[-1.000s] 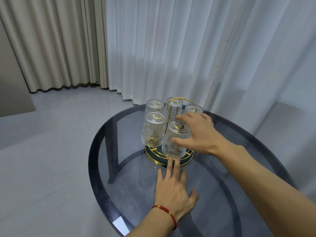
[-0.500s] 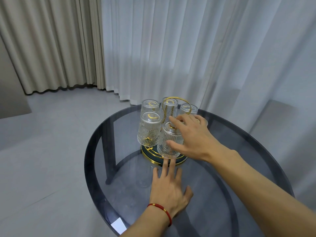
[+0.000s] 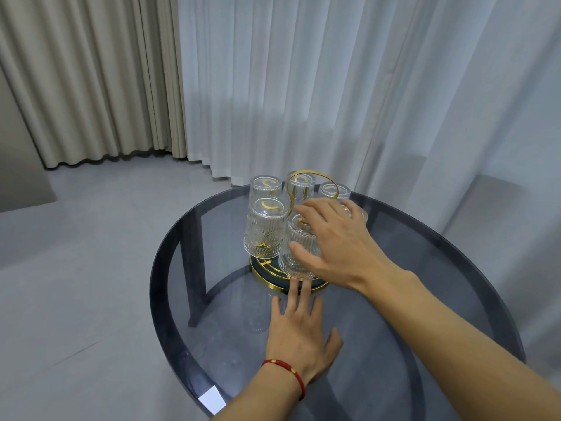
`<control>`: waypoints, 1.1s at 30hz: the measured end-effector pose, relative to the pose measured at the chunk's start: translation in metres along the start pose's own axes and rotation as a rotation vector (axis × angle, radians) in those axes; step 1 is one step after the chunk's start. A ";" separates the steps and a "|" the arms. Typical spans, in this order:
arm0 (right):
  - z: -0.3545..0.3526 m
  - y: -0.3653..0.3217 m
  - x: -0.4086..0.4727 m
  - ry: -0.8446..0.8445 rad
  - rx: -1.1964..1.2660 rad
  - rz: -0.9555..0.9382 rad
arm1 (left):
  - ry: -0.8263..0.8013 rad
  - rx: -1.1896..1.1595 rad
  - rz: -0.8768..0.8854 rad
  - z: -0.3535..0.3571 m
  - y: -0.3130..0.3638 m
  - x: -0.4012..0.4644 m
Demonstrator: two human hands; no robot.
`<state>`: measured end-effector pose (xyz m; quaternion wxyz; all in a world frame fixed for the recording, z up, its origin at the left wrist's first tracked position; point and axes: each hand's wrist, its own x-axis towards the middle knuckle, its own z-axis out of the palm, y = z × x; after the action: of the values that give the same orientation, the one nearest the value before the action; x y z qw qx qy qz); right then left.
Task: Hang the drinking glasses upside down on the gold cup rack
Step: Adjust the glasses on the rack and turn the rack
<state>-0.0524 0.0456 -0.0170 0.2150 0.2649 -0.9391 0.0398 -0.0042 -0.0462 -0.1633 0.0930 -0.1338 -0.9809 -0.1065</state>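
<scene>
Right hand (image 3: 340, 244) is still wrapping the front glass (image 3: 296, 253), now seated upside down on the gold rack (image 3: 306, 183) on the table (image 3: 182, 268). Left hand (image 3: 299, 335) is lying flat, empty, fingertips touching the rack base. 5 glasses are hanging, so the task is looking nearly done.

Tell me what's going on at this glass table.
A person is loading ribbed drinking glasses upside down onto a gold cup rack that stands on a round smoked-glass table. The right hand wraps the nearest glass, which sits inverted on the rack. The left hand, with a red cord bracelet at the wrist, lies flat on the tabletop, fingertips at the rack's round base. Four more glasses already hang inverted, and another seems hidden behind the right hand.
</scene>
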 end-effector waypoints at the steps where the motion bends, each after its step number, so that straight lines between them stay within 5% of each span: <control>1: 0.000 -0.004 0.007 -0.014 0.001 -0.003 | -0.013 0.021 0.000 0.000 0.000 0.000; 33: 0.006 -0.022 0.045 -0.133 -0.031 -0.028 | -0.085 0.015 -0.003 0.000 0.000 0.002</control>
<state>-0.0778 0.0039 -0.0047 0.1570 0.2767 -0.9480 0.0044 -0.0059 -0.0459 -0.1624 0.0523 -0.1358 -0.9849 -0.0935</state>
